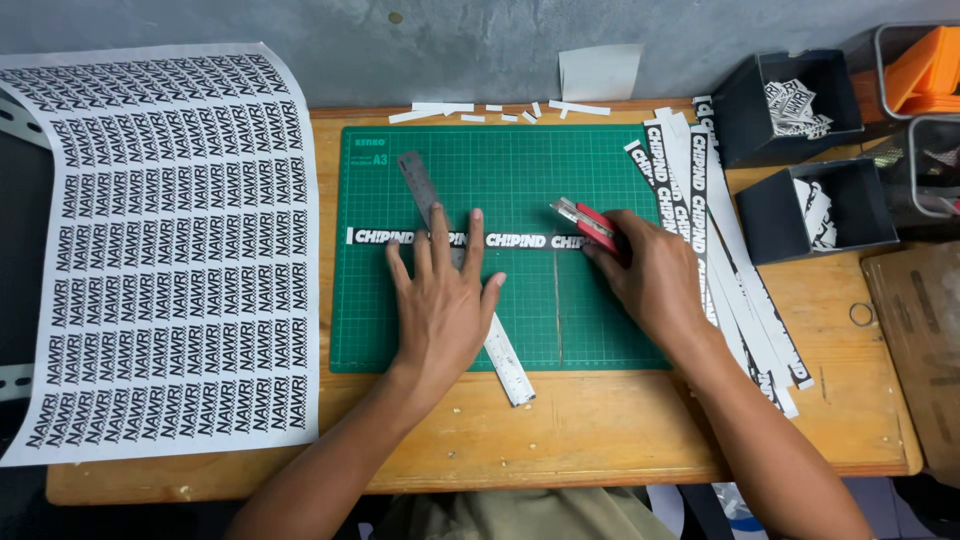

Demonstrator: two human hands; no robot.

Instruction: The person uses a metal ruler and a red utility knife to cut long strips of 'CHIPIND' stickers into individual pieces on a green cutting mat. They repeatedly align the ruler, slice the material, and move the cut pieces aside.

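Observation:
My left hand [445, 295] lies flat with fingers spread on a steel ruler [505, 355], which runs slantwise over a green cutting mat [520, 165]. Under the ruler and my fingertips lies a long strip of printed black-and-white labels [515, 240]. My right hand [655, 275] grips a red utility knife [590, 225], its blade end resting at the strip's right end.
A large printed label sheet [165, 250] hangs over the table's left side. More cut strips [715, 230] are piled right of the mat. Two black boxes [790, 100] [820, 210] hold cut labels at the right. Paper scraps [470, 110] lie behind the mat, and an orange object [925, 70] sits far right.

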